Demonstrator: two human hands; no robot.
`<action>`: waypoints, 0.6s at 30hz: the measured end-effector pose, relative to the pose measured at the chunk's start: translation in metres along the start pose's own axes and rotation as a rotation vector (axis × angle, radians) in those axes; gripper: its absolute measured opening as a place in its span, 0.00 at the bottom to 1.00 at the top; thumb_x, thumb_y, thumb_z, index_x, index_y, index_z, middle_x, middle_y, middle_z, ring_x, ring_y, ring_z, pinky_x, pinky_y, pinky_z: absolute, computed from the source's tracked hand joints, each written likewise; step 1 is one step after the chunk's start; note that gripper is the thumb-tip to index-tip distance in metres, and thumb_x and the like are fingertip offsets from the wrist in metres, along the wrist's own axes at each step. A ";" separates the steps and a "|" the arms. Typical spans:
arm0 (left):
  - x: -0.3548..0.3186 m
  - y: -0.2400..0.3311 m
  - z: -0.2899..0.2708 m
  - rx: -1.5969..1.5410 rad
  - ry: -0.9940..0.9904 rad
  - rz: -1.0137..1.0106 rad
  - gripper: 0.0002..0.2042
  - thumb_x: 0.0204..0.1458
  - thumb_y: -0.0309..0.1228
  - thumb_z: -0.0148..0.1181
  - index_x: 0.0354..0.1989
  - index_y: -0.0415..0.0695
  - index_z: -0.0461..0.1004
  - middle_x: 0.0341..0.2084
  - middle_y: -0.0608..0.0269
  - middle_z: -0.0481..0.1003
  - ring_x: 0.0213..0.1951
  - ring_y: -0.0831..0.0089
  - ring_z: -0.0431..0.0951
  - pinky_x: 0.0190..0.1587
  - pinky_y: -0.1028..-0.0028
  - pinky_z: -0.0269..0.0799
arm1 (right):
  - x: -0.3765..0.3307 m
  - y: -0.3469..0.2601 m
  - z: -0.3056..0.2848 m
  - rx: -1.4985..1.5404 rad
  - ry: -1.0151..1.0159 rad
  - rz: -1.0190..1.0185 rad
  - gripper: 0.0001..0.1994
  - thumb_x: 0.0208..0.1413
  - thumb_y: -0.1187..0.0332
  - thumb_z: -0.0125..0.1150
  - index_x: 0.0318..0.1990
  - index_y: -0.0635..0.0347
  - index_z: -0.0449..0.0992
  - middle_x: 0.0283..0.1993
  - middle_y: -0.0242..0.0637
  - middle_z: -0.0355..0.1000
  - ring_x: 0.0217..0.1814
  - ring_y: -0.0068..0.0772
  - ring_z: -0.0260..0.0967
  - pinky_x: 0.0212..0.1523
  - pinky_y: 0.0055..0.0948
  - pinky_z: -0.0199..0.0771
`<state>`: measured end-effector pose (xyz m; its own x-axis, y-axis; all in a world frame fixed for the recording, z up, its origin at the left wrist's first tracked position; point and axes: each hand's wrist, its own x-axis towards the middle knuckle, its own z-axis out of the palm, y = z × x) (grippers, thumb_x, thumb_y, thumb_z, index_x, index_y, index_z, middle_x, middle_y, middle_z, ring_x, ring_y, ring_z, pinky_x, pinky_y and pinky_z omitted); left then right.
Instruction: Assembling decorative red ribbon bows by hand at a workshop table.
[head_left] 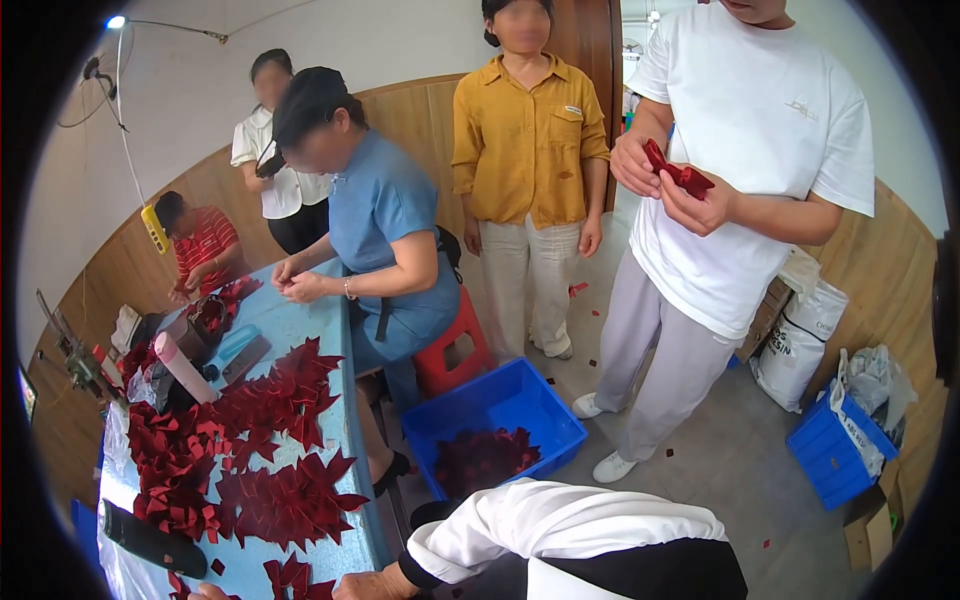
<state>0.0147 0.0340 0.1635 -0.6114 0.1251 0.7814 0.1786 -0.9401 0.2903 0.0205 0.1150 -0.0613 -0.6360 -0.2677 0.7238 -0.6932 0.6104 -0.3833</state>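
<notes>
At the lower edge, my right hand (372,586), in a white sleeve with a black cuff, rests by the blue table's near right edge. Its fingers are mostly cut off. Only a sliver of my left hand (208,593) shows farther left, so its grip is hidden. Between the two hands lie a few dark red fabric bows (292,578). Beyond them, a large spread of similar bows (285,500) covers much of the blue table (385,545). A black bottle (150,538) lies on its side near my left hand.
A blue crate (545,400) holding dark red pieces stands right of the table. A person in blue (385,215) works on a red stool (455,345). A person in white (740,150) stands holding a red bow (685,180). A pink bottle (183,368) leans on the table.
</notes>
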 end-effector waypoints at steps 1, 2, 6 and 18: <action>0.000 0.000 0.001 0.001 0.007 0.001 0.11 0.58 0.26 0.42 0.47 0.37 0.66 0.17 0.64 0.63 0.21 0.72 0.60 0.30 0.70 0.60 | 0.000 0.000 0.000 -0.001 -0.004 0.003 0.12 0.46 0.63 0.55 0.20 0.60 0.63 0.21 0.42 0.64 0.26 0.47 0.66 0.26 0.42 0.65; 0.000 0.000 0.001 0.001 0.007 0.001 0.11 0.58 0.26 0.42 0.47 0.37 0.66 0.17 0.64 0.63 0.21 0.72 0.60 0.30 0.70 0.60 | 0.000 0.000 0.001 -0.001 -0.004 0.003 0.12 0.46 0.63 0.55 0.20 0.60 0.63 0.21 0.42 0.64 0.26 0.47 0.66 0.26 0.42 0.65; 0.000 0.002 0.005 -0.003 -0.001 -0.008 0.11 0.59 0.26 0.42 0.47 0.37 0.66 0.16 0.64 0.63 0.21 0.72 0.59 0.30 0.70 0.59 | -0.001 0.001 0.003 -0.016 0.008 -0.009 0.12 0.46 0.63 0.55 0.20 0.60 0.63 0.21 0.42 0.64 0.26 0.47 0.65 0.26 0.41 0.65; 0.003 0.004 0.000 -0.005 -0.016 0.000 0.10 0.59 0.26 0.42 0.44 0.37 0.67 0.16 0.64 0.62 0.21 0.73 0.58 0.29 0.71 0.57 | 0.003 -0.004 0.001 -0.039 0.044 -0.009 0.11 0.47 0.66 0.54 0.18 0.59 0.63 0.19 0.41 0.64 0.23 0.44 0.65 0.24 0.39 0.65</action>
<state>0.0136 0.0309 0.1669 -0.5990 0.1300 0.7901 0.1744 -0.9419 0.2872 0.0213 0.1117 -0.0583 -0.6137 -0.2407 0.7520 -0.6843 0.6373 -0.3545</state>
